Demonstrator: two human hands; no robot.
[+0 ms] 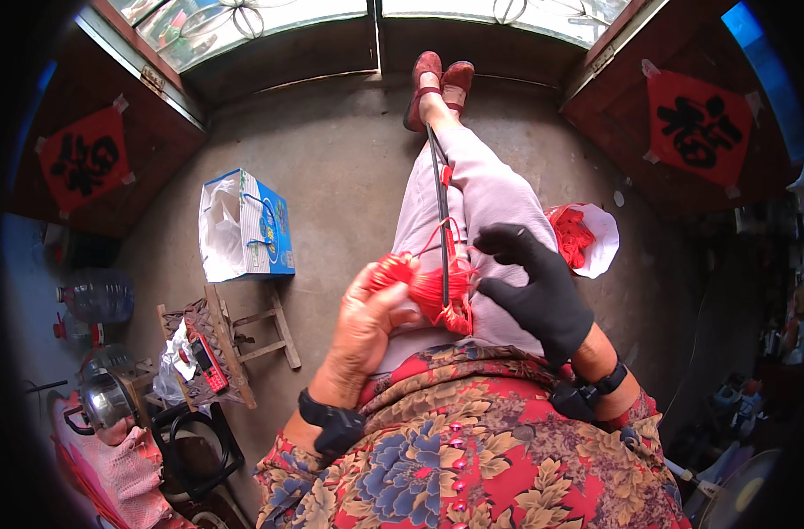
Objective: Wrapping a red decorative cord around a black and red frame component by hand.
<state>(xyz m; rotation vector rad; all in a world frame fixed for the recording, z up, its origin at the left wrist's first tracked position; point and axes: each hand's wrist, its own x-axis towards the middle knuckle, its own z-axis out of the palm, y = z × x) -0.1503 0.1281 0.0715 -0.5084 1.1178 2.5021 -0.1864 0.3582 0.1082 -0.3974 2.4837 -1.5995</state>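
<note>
In my bare left hand (367,310) is a bundle of red yarn (442,286), pinched between thumb and fingers. The yarn lies over my lap in a thick looped mass around the near end of a thin black rod frame (442,207), which runs lengthwise along my legs. A small red piece (446,175) sits farther up the frame. To the right of the yarn, my right hand (543,295) wears a black glove. Its thumb and fingers are apart with nothing seen between them, the thumb tip close to the yarn's edge.
A white container (603,240) with red yarn stands right of my legs. Left are a blue-and-white paper bag (274,225), a wooden stool (230,348) bearing a red phone (210,363), and a metal kettle (109,406). Double doors (287,48) stand ahead.
</note>
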